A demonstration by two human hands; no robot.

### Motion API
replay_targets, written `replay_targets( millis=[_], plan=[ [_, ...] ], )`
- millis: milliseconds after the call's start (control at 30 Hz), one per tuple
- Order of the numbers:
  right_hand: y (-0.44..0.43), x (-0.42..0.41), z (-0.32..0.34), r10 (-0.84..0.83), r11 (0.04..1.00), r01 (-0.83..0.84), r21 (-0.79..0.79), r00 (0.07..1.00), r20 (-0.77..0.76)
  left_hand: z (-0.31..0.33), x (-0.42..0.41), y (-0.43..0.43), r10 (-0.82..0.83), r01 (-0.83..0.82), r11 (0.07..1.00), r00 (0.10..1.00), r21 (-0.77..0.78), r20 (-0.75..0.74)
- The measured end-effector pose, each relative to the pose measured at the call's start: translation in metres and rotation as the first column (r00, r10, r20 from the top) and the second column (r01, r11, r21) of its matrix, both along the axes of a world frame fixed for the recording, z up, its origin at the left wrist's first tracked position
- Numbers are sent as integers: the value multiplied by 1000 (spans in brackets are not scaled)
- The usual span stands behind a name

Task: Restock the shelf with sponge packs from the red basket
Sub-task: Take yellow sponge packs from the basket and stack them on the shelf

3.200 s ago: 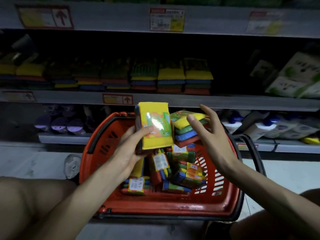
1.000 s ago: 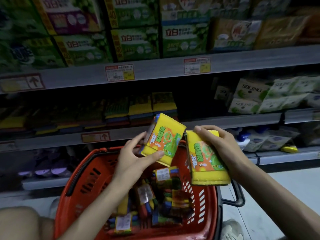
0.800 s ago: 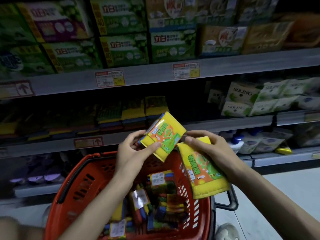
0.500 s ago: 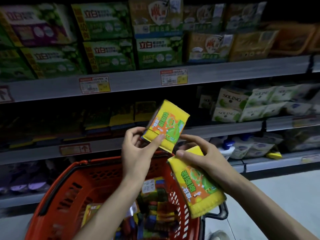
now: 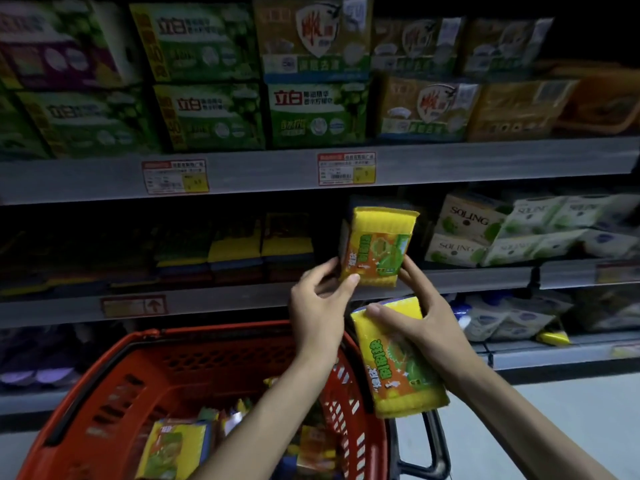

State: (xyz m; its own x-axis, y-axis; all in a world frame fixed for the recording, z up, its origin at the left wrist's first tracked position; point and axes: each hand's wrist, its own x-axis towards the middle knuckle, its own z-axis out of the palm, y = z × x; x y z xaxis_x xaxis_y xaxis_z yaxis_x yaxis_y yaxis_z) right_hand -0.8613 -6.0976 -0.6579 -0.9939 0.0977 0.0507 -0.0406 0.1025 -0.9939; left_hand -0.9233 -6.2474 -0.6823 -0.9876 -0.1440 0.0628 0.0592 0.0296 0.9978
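My left hand [image 5: 317,306] pinches the lower left corner of a yellow sponge pack [image 5: 375,247], raised upright before the dark gap on the sponge shelf [image 5: 242,299]. My right hand [image 5: 420,320] grips a second yellow sponge pack [image 5: 398,368] lower down, while its index finger touches the right edge of the upper pack. Stacked sponge packs [image 5: 259,251] stand on the shelf to the left of the gap. The red basket [image 5: 145,375] below holds several more packs.
Green and orange detergent boxes [image 5: 311,112] fill the shelf above, behind price tags [image 5: 346,168]. White Soling packs [image 5: 485,230] lie to the right of the gap. Refill pouches [image 5: 512,317] lie on the lower shelf. The grey floor [image 5: 554,427] lies at the right.
Both hands rose toward the sponge shelf. The left hand's pack turned upright and moved right to the gap; my right index finger now touches it.
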Motion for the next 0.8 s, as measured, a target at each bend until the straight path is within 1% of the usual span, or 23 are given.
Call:
replay_targets(
  millis=[67,133,300,400,467,600,800],
  plan=[
    [2,-8,-5,-2,1000,2,24,1000,-6,-4,-1,7,51,-54,997,997,59,53],
    [3,-16,-12,4,999,-4,35,1000,-2,-7,-3,11,97,-102,991,994,85,56],
    [-1,-32,-15,-2,999,2,43,1000,7,-11,-10,11,115,-119,988,992,95,43],
    [-3,-37,-11,18,1000,-18,12,1000,16,-12,-13,8,119,-123,990,992,72,50],
    [-3,-41,-12,24,1000,-25,11,999,30,-13,-15,5,108,-112,992,992,59,68],
    [-5,-47,-10,19,999,-22,41,998,54,-16,-16,0,36,-37,999,996,10,85],
    [-8,-55,-9,19,999,-21,29,998,65,-11,-19,-5,-12,9,1000,993,30,116]
  ],
)
